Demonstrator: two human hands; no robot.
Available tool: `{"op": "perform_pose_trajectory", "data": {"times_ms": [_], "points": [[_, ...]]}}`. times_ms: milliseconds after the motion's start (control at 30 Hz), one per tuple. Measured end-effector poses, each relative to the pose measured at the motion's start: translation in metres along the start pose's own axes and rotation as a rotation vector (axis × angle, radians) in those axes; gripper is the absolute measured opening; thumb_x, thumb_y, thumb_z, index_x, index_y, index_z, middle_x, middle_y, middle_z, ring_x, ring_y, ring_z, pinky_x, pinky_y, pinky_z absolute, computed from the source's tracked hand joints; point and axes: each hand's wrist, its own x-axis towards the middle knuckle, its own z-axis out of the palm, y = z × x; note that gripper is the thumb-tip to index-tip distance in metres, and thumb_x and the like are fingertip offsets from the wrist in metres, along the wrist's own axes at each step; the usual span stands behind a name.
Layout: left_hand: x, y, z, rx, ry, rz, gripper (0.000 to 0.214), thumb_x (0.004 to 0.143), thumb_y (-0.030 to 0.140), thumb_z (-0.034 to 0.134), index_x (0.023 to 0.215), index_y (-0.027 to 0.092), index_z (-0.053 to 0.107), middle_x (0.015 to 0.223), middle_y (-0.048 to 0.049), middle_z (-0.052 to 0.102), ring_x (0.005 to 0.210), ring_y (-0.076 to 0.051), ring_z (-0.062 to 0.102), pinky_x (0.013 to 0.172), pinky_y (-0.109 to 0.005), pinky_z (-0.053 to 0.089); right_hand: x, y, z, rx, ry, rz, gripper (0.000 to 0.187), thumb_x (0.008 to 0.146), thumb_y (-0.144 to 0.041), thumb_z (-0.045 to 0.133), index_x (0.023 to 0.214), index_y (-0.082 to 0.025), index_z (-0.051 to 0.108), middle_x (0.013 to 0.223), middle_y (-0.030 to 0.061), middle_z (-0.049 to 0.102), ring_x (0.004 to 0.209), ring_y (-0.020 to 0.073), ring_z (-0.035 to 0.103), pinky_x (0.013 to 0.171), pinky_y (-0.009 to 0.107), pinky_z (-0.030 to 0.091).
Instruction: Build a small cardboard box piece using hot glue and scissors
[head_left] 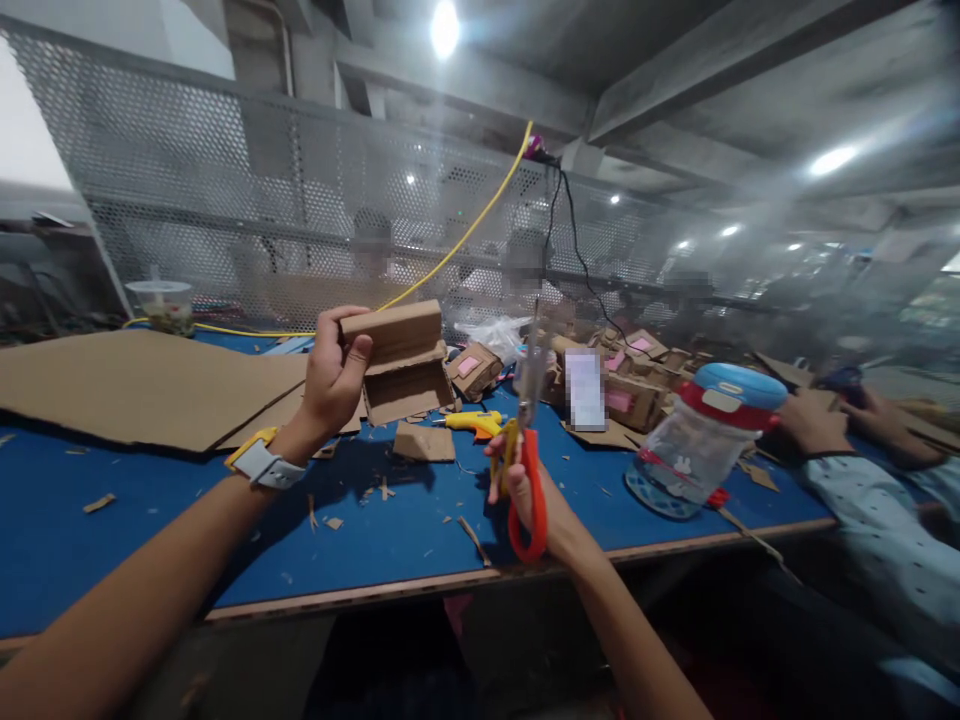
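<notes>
My left hand grips a folded cardboard piece at its left end, thumb in front, holding it up over the table. Just behind and below it is an open cardboard box. In my right hand is a pair of scissors with red and yellow handles, blades pointing up. The blades look blurred, and nothing shows between them. A yellow glue gun lies between my hands, beside a small cardboard piece.
A large cardboard sheet covers the left of the blue table. A clear bottle with a blue and red lid stands at right, near a co-worker's hands. Small cardboard boxes and a yellow cable are behind.
</notes>
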Motion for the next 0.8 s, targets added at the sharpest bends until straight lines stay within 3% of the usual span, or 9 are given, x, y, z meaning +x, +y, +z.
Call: {"op": "perform_pose_trajectory", "data": {"times_ms": [133, 267, 467, 667, 800], "points": [[-0.002, 0.003, -0.003, 0.053, 0.063, 0.103, 0.039, 0.095, 0.054, 0.046, 0.118, 0.023, 0.052, 0.112, -0.0099, 0.058, 0.102, -0.026, 0.059, 0.092, -0.041, 0.052, 0.011, -0.022, 0.011, -0.275, -0.126, -0.015, 0.073, 0.087, -0.086, 0.036, 0.112, -0.020, 0.056, 0.104, 0.0121, 0.059, 0.090, 0.0267, 0.061, 0.081, 0.044, 0.055], [-0.002, 0.000, -0.005, 0.093, 0.071, 0.125, 0.038, 0.096, 0.052, 0.046, 0.120, 0.023, 0.051, 0.115, -0.0103, 0.057, 0.105, -0.027, 0.060, 0.095, -0.042, 0.053, 0.016, -0.042, 0.010, -0.329, -0.217, -0.101, 0.076, 0.090, -0.085, 0.024, 0.106, -0.020, 0.059, 0.099, 0.0114, 0.061, 0.092, 0.0281, 0.061, 0.087, 0.046, 0.052], [-0.002, -0.003, -0.004, 0.149, 0.069, 0.086, 0.033, 0.094, 0.045, 0.049, 0.120, 0.023, 0.052, 0.117, -0.0107, 0.060, 0.105, -0.027, 0.063, 0.095, -0.042, 0.054, 0.015, -0.053, 0.002, -0.404, -0.238, -0.145, 0.076, 0.090, -0.086, 0.016, 0.085, -0.023, 0.057, 0.082, 0.0068, 0.060, 0.076, 0.0234, 0.056, 0.075, 0.041, 0.051], [-0.003, 0.000, -0.002, 0.141, 0.059, 0.073, 0.032, 0.093, 0.042, 0.051, 0.118, 0.021, 0.053, 0.112, -0.0104, 0.062, 0.098, -0.025, 0.064, 0.088, -0.039, 0.055, 0.011, -0.052, -0.002, -0.511, -0.220, -0.058, 0.081, 0.081, -0.094, 0.008, 0.076, -0.023, 0.047, 0.079, 0.0084, 0.057, 0.070, 0.0225, 0.052, 0.067, 0.038, 0.045], [-0.004, 0.002, -0.001, 0.129, 0.064, 0.055, 0.032, 0.093, 0.041, 0.050, 0.117, 0.020, 0.054, 0.110, -0.0101, 0.064, 0.091, -0.023, 0.065, 0.083, -0.037, 0.054, 0.013, -0.053, 0.001, -0.499, -0.226, -0.011, 0.075, 0.085, -0.092, 0.022, 0.078, -0.023, 0.051, 0.077, 0.0068, 0.059, 0.068, 0.0211, 0.053, 0.063, 0.033, 0.042]]}}
